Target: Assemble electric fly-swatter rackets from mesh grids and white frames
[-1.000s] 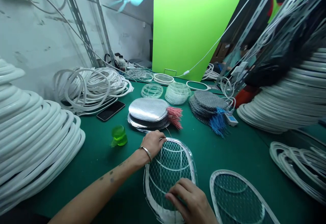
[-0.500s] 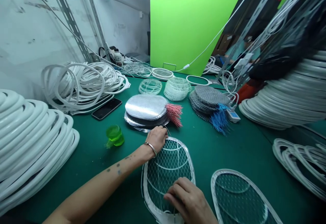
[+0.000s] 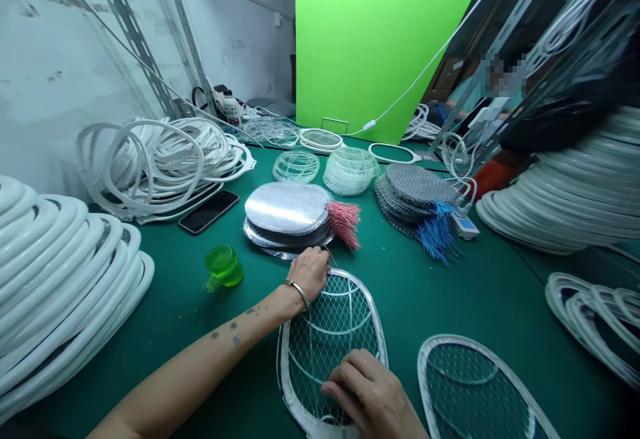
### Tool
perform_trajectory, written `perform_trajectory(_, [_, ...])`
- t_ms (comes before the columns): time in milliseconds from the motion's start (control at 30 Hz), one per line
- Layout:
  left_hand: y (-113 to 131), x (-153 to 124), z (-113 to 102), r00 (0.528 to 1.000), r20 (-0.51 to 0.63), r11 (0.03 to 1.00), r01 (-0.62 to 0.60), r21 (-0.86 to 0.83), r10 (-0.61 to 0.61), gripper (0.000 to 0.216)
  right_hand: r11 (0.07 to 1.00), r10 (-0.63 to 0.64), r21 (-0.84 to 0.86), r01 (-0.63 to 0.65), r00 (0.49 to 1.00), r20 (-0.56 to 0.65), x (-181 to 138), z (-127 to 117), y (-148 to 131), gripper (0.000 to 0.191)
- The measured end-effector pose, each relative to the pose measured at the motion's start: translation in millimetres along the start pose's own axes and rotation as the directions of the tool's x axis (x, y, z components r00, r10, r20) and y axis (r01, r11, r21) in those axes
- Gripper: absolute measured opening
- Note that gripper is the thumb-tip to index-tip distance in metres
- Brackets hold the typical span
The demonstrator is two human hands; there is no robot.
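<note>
A white oval racket frame with wire mesh (image 3: 334,322) lies flat on the green table (image 3: 400,286) in front of me. My left hand (image 3: 310,270), a bangle on its wrist, is closed on the frame's far left rim. My right hand (image 3: 373,396) rests on the mesh near the frame's near end, fingers curled and pressing down. Just beyond the left hand is a stack of silver mesh plates with red wires (image 3: 293,216).
A second meshed frame (image 3: 475,392) lies to the right. Dark mesh plates with blue wires (image 3: 417,199), a green cup (image 3: 223,266), a phone (image 3: 209,211), piles of white frames at left (image 3: 60,279) and right (image 3: 565,199), a green board (image 3: 380,39).
The view has shifted slightly; both hands stay on the meshed frame, with the left hand's grip on the rim barely moved.
</note>
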State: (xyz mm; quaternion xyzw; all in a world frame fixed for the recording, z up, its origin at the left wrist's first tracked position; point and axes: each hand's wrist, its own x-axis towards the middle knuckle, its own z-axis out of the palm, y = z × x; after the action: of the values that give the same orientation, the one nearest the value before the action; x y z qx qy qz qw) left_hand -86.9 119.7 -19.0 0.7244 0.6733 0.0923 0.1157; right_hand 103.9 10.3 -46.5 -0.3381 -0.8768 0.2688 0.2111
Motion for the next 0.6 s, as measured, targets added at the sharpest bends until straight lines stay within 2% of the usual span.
perform_trajectory(167, [0.3,0.4,-0.7,1.0,0.003,1.0,0.013,0.002,-0.013,0.012,0.999,0.034,-0.032,-0.031,0.996,0.087,1.1,-6.5,-3.5,0.011])
perform_trajectory(400, [0.9,1.6,-1.8,1.0,0.021,1.0,0.021,-0.009,-0.021,0.011,0.999,0.013,-0.053,-0.01,0.997,0.07,-0.2,-7.1,-4.2,0.012])
perform_trajectory(600, [-0.5,2.2,-2.1,0.999,0.026,0.999,0.034,-0.019,-0.034,0.009,0.996,-0.03,-0.088,0.03,1.0,0.007,3.8,-10.0,-6.0,0.009])
